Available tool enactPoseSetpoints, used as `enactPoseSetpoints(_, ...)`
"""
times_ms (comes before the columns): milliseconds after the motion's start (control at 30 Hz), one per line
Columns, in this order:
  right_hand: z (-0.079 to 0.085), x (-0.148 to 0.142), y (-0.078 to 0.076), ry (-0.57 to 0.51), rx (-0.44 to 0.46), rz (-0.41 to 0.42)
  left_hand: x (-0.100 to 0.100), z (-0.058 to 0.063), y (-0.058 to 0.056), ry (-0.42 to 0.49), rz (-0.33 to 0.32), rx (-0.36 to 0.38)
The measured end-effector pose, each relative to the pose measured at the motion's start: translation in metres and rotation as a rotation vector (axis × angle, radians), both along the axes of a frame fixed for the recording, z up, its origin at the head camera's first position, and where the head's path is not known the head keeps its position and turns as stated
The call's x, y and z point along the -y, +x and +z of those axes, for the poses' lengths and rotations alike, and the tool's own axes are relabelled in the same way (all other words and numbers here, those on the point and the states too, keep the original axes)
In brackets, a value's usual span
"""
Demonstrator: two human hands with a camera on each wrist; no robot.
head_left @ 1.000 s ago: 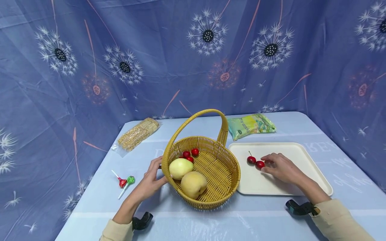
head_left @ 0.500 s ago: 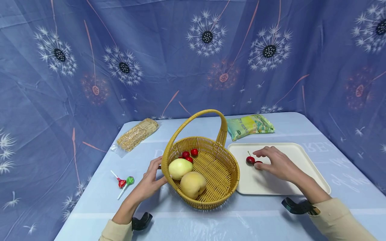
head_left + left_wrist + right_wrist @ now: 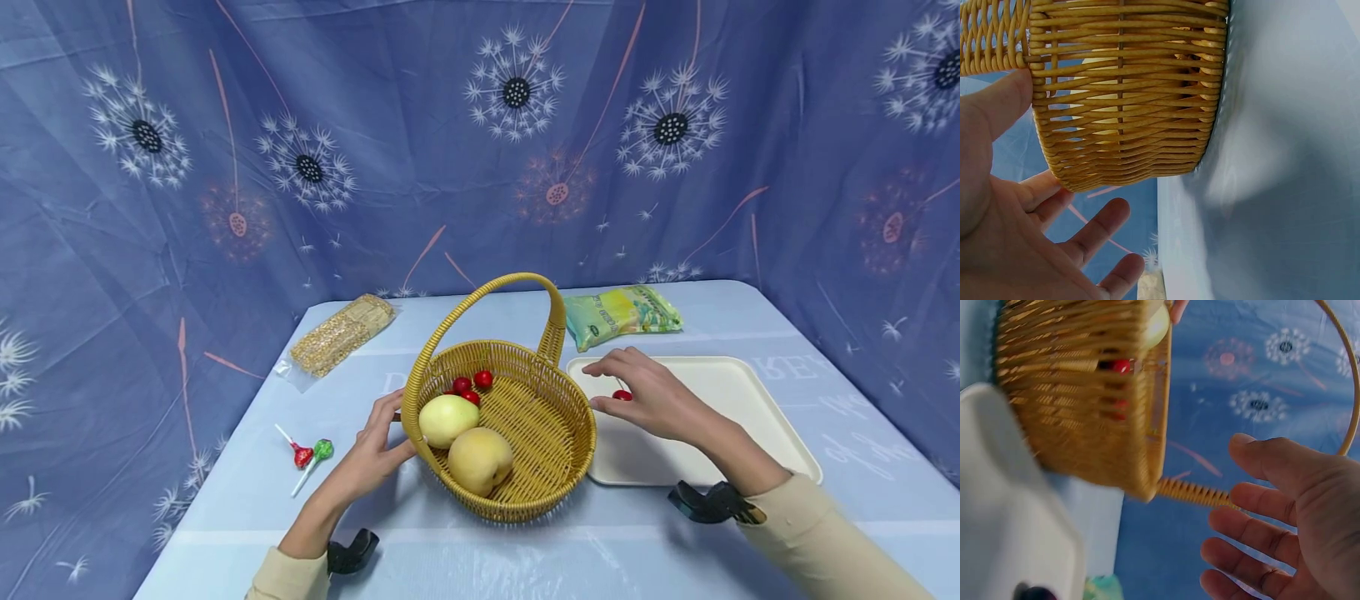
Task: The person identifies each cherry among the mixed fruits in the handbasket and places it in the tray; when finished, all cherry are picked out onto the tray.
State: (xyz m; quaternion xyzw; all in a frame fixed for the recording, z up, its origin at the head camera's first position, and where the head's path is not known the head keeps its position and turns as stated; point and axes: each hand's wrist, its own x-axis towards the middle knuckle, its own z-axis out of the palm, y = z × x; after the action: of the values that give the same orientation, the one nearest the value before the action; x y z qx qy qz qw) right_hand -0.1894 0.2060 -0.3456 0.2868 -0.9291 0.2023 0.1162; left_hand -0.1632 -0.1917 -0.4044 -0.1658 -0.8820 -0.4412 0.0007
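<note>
Head view: The wicker basket [image 3: 543, 437] stands upright on the bench [image 3: 525, 558], directly left of the cream tray [image 3: 742, 392]. The basket contains red fruits [image 3: 483, 379], a pale yellow-green fruit [image 3: 448, 421] and a larger yellow fruit [image 3: 481, 461]. The left hand [image 3: 375, 450] touches the left side of the basket at the handle [image 3: 528, 277] base. The right hand [image 3: 656, 396] is above the tray, near the basket's right rim; grip released, thumb and fingers apart. One cherry [image 3: 622, 395] is visible between thumb and fingers. A green-yellow packet [image 3: 626, 315] lies behind the tray; a grain packet [image 3: 341, 337] lies at rear left. A red lollipop [image 3: 302, 456] and a green lollipop [image 3: 322, 450] lie left of the left hand.

Left wrist view: The thumb bears against the wicker beside the handle; the other fingers are extended, grip unclenched.

Right wrist view: The fingers are extended, apart from the basket wall. The cherry, partly cut off, rests on the tray.
</note>
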Motion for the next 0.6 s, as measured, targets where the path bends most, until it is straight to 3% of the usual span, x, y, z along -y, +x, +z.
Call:
enactPoseSetpoints(267,0.020,0.037,-0.006,0.028,0.012,0.086,0.001,-0.002,0.001,0.000,-0.003,-0.019)
enactPoseSetpoints(600,0.027,0.078,-0.025,0.072,-0.036,0.171,0.002,0.000,0.002,0.009,-0.003,-0.020)
